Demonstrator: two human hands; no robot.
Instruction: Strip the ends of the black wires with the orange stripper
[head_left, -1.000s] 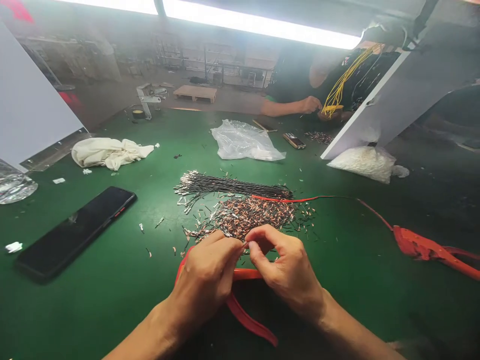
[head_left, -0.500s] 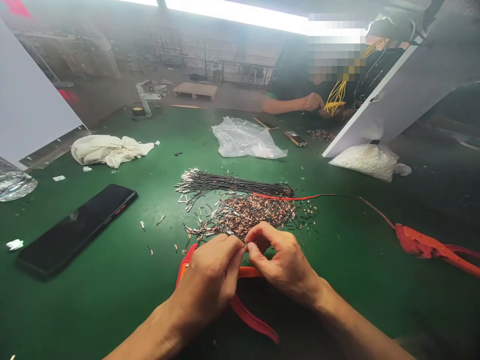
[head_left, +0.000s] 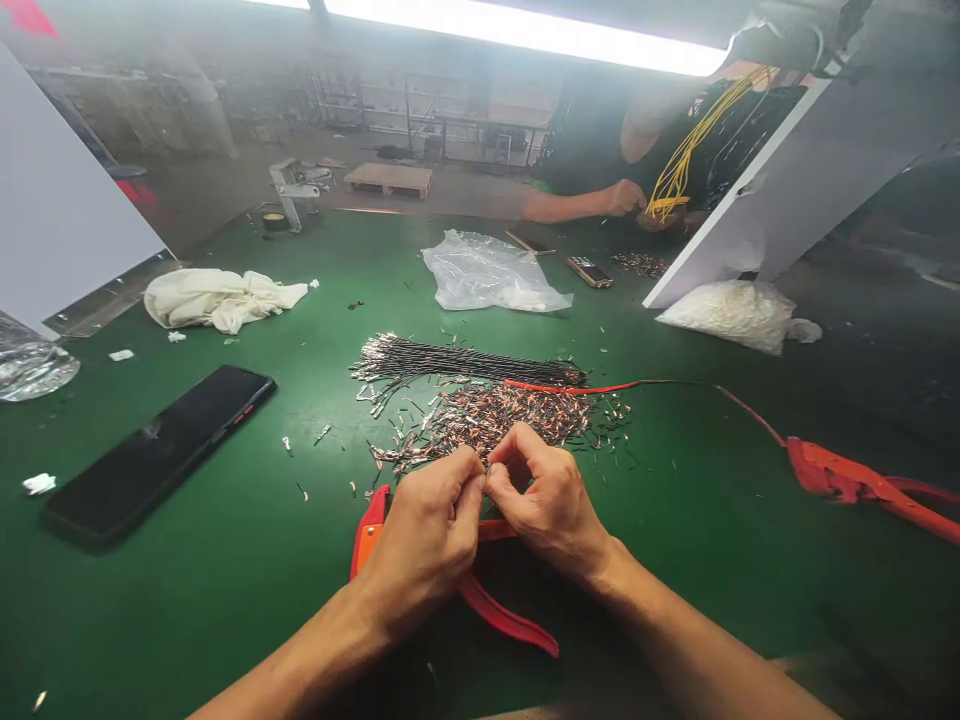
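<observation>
My left hand (head_left: 431, 515) and my right hand (head_left: 544, 500) meet fingertip to fingertip, each closed in a pinch. What they hold between them is mostly hidden and too small to name. Beneath them lies a red and orange hand tool (head_left: 514, 620), its curved handle showing below and its head left of my left hand. Just beyond my fingers spreads a pile of short copper-and-black wire scraps (head_left: 510, 415). Behind that pile rests a bundle of black wires (head_left: 472, 360) with bare metal terminals at the left end.
A black phone (head_left: 161, 455) lies to the left, a white cloth (head_left: 221, 298) behind it. Farther back are a clear plastic bag (head_left: 491, 272) and a white filled bag (head_left: 727, 315). A red tool (head_left: 847, 475) with a red strip lies right. Across the table a person handles yellow wires (head_left: 679, 160).
My right hand has shifted slightly left and up, closer against my left fingers. Both hands stay pinched together; the view has tilted a little.
</observation>
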